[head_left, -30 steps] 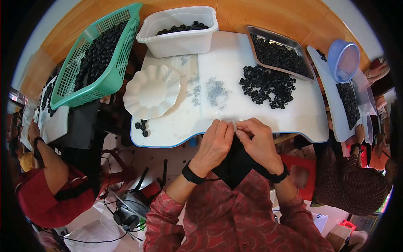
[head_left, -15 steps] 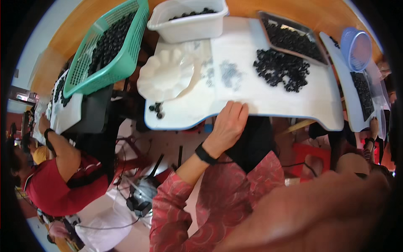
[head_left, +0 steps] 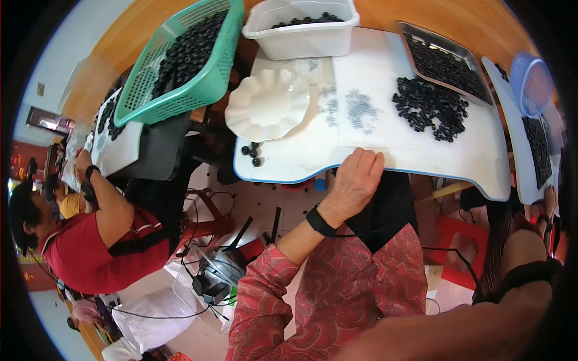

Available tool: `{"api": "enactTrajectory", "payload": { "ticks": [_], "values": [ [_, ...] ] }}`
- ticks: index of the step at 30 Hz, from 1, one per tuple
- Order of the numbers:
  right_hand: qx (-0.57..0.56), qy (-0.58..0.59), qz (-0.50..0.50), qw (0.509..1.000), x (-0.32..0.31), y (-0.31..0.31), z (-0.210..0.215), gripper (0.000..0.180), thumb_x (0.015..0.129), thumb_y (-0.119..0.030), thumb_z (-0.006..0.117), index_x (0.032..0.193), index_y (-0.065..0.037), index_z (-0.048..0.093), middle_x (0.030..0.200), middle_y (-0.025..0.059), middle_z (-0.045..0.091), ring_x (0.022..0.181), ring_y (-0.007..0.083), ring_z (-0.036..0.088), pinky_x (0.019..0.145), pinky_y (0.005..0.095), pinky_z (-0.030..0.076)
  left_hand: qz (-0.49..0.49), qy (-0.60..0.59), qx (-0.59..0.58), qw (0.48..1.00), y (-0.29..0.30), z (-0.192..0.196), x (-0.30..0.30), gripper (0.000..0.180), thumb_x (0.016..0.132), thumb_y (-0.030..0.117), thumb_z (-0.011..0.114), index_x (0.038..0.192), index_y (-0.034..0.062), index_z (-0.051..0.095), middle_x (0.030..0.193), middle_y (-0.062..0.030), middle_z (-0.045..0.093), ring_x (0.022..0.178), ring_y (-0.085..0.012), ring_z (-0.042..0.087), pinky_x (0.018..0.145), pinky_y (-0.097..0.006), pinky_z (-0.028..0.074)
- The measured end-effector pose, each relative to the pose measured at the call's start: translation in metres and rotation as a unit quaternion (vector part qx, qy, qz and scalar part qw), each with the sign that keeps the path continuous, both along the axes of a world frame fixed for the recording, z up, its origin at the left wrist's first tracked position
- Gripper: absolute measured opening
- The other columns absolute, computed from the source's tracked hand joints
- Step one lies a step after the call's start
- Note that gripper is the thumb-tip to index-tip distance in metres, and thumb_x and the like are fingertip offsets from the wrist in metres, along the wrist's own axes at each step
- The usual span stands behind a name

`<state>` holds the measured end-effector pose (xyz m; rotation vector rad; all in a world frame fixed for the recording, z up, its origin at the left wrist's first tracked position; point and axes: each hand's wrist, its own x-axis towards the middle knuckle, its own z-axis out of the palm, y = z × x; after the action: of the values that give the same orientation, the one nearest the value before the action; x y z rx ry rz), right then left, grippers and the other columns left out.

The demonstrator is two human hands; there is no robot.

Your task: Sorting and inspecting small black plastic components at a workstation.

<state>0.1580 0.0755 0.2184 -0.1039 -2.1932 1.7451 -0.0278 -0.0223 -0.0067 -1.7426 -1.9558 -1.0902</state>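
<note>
My left hand (head_left: 358, 180) rests at the front edge of the white table (head_left: 289, 163), a black band on its wrist. Its fingers are together and curled down, and whatever they may hold is hidden. My right arm reaches out to the lower right, with my right hand (head_left: 521, 248) beyond a dark wristband; its fingers cannot be made out. Ahead of my left hand lies a loose pile of small black ring-like pieces (head_left: 430, 108). A white scalloped dish (head_left: 268, 105) stands to the left, with several black pieces (head_left: 251, 151) beside it.
At the back stand a green basket (head_left: 174, 99) and a white tub (head_left: 301, 42), both holding black pieces. A metal tray (head_left: 486, 84) of them lies behind the pile. Farther right is a blue basket (head_left: 531, 84). A person in red (head_left: 108, 253) works at the left.
The view has shifted, so the table sits farther right in it. My right hand, blurred close to the camera before, has moved out to the right. My left hand stays at the table edge.
</note>
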Motion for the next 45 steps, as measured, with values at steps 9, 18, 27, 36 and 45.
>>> {"api": "enactTrajectory", "payload": {
  "ticks": [9, 18, 27, 36, 45],
  "values": [
    [0.009, 0.000, 0.020, 1.000, -0.068, -0.046, 0.023, 0.014, 0.089, -0.008, 0.063, 0.097, 0.001, 0.069, 0.076, 0.0106, 0.068, 0.066, 0.0180, 0.066, 0.059, 0.0262, 0.050, 0.010, -0.007, -0.003, 1.000, -0.004, -0.004, -0.004, 0.040, 0.068, -0.003, 0.062, 0.107, -0.0071, 0.061, 0.092, -0.0142, 0.054, 0.080, -0.0304, 0.055, 0.068, -0.038, 0.048],
    [0.036, -0.013, 0.023, 0.999, -0.023, -0.015, 0.019, 0.014, 0.088, -0.011, 0.064, 0.096, 0.000, 0.069, 0.076, 0.0101, 0.068, 0.067, 0.0186, 0.066, 0.059, 0.0269, 0.050, 0.001, -0.008, 0.013, 1.000, 0.005, 0.001, 0.005, 0.039, 0.068, -0.003, 0.062, 0.107, -0.0068, 0.060, 0.091, -0.0139, 0.053, 0.080, -0.0297, 0.055, 0.068, -0.038, 0.049],
    [0.045, -0.052, 0.011, 0.998, -0.055, -0.023, 0.029, 0.015, 0.088, -0.014, 0.064, 0.094, -0.001, 0.069, 0.076, 0.0097, 0.068, 0.067, 0.0192, 0.066, 0.060, 0.0276, 0.049, 0.005, -0.008, 0.018, 1.000, 0.007, -0.003, -0.001, 0.040, 0.067, -0.006, 0.061, 0.107, -0.0061, 0.060, 0.090, -0.0141, 0.053, 0.078, -0.0304, 0.054, 0.067, -0.039, 0.048],
    [0.075, -0.045, 0.047, 0.995, -0.021, -0.027, 0.031, 0.017, 0.087, -0.017, 0.065, 0.093, -0.002, 0.069, 0.076, 0.0092, 0.068, 0.068, 0.0198, 0.065, 0.060, 0.0283, 0.048, 0.000, -0.011, 0.024, 1.000, 0.008, -0.002, 0.010, 0.036, 0.070, 0.000, 0.061, 0.105, -0.0072, 0.060, 0.091, -0.0140, 0.052, 0.080, -0.0292, 0.055, 0.068, -0.037, 0.049],
    [0.091, -0.082, 0.030, 0.992, -0.120, -0.069, 0.061, 0.018, 0.086, -0.020, 0.066, 0.092, -0.003, 0.070, 0.076, 0.0087, 0.068, 0.068, 0.0205, 0.065, 0.061, 0.0290, 0.047, 0.001, -0.009, 0.030, 1.000, 0.011, 0.001, 0.001, 0.035, 0.070, -0.003, 0.062, 0.104, -0.0067, 0.060, 0.089, -0.0136, 0.052, 0.078, -0.0292, 0.054, 0.067, -0.037, 0.048]
  ]
}}
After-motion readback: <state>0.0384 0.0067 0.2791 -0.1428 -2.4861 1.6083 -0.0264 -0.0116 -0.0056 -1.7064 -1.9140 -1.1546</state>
